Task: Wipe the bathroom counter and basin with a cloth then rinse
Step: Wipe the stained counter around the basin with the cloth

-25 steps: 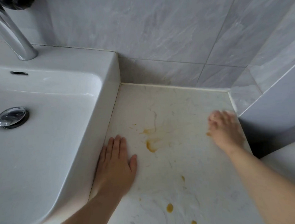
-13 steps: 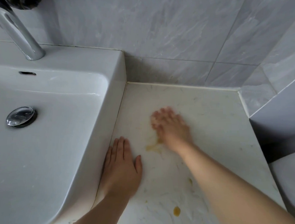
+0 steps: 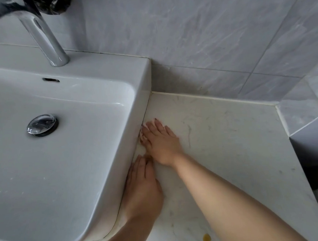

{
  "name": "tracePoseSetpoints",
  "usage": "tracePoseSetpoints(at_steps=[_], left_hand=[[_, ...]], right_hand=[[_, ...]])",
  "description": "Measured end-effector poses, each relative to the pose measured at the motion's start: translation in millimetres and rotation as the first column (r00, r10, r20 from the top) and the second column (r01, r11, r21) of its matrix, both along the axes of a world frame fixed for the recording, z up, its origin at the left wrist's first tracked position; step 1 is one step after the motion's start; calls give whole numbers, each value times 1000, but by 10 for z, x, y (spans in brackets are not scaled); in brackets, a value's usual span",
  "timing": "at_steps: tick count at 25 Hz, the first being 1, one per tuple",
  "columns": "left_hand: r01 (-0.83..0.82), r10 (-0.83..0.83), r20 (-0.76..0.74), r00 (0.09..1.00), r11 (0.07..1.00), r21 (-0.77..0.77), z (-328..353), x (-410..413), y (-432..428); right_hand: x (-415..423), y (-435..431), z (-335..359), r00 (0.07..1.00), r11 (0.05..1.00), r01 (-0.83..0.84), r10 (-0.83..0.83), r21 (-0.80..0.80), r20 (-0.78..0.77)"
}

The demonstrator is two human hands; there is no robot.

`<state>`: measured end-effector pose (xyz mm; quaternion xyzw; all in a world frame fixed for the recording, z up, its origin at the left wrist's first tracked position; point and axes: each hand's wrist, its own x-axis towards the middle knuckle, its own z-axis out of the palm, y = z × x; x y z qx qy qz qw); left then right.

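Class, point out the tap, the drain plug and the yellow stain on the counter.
tap [image 3: 48, 42]: head view, on its chrome stem.
drain plug [image 3: 41, 123]: head view, centre of its cap.
yellow stain [image 3: 207, 239]: head view, middle of the blob.

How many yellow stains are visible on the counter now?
1: a yellow stain at the counter's near edge. More may lie hidden under the left hand or right hand.

Back wall [image 3: 205, 36]: we see large grey, marble-veined tiles.
Grout lines [image 3: 252, 73]: thin and pale.
Side wall [image 3: 313, 88]: same tile; we find it meeting the back wall at right.
Sealant strip [image 3: 217, 99]: white, along the wall's foot.
Light: soft, even.
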<state>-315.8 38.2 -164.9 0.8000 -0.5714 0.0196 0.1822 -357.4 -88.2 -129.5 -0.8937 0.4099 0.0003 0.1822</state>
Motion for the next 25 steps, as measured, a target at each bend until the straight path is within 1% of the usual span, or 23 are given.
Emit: tracePoseSetpoints(at_steps=[1,2,3,4,5,6,7,9,10,11,12,13,14,15,17,18,19,20,21,22,23,24,25], left_hand=[[1,-1,9,1000,1000,-18,-2,5,2],[2,-2,15,1000,1000,-28,-4,2,4],[3,-3,16,1000,999,-33,-4,-4,8],[5,-5,10,1000,999,-33,3,-8,9],[5,-5,1,1000,999,-34,15,-10,3],[2,-3,-12,1000,999,-34,20,-13,-3],[7,-8,-24,1000,999,-31,15,-7,-5],[23,-24,-36,999,999,-27,29,11,-12],[25,-26,-36,999,999,-23,35,17,-17],[25,-26,-31,999,999,-22,35,20,-20],[26,-26,-20,999,999,-26,34,23,-14],[25,-26,-7,1000,999,-29,36,25,-4],[24,-24,7,1000,999,-26,43,15,5],[22,-22,19,1000,1000,-20,54,-1,8],[25,-24,29,999,1000,-10,61,-13,3],[25,-24,35,999,1000,-6,56,-9,2],[26,-26,40,999,1000,-2,47,-9,2],[32,-32,39,999,999,3,43,-11,3],[39,-39,35,999,999,4,44,-9,-1],[43,-43,32,999,999,2,41,-4,-3],[44,-44,35,998,999,1,34,3,-2],[47,-47,40,998,999,2,35,2,-3],[50,-50,44,998,999,3,39,1,-3]], right_hand=[[-131,-39,1,999,999,-41,41,7,-23],[-300,-92,-16,999,999,-37,37,4,-40],[-479,-137,-32,998,1000,21,-22,-17,-58],[-612,-171,-38,990,992,119,-122,-48,-74],[-640,-186,-23,975,978,202,-206,-50,-84],[-570,-177,-7,969,972,235,-236,-11,-73],[-429,-140,18,979,980,198,-196,37,-54],[-162,27,71,1000,997,17,-15,74,-20],[-141,93,70,999,998,-46,47,47,-9],[-228,105,44,998,998,-58,58,-9,-31],[-408,76,-21,997,997,-22,16,-80,-70],[-655,18,-81,992,988,65,-80,-141,-102],[-953,-52,-129,968,963,199,-222,-183,-114],[-1260,-125,-146,915,910,363,-389,-201,-107],[-1681,-196,-102,729,729,666,-681,-155,-69],[-1679,-177,-86,648,650,747,-759,-139,-64],[-1537,-139,-84,638,638,757,-768,-141,-56],[-1314,-73,-101,704,702,699,-709,-140,-42],[-1034,29,-115,809,804,579,-587,-136,-25],[-748,157,-119,907,899,417,-421,-132,-5],[-546,258,-119,965,958,264,-263,-112,19],[-465,282,-116,987,981,161,-161,-111,10],[-530,194,-107,993,986,109,-114,-128,-32]])
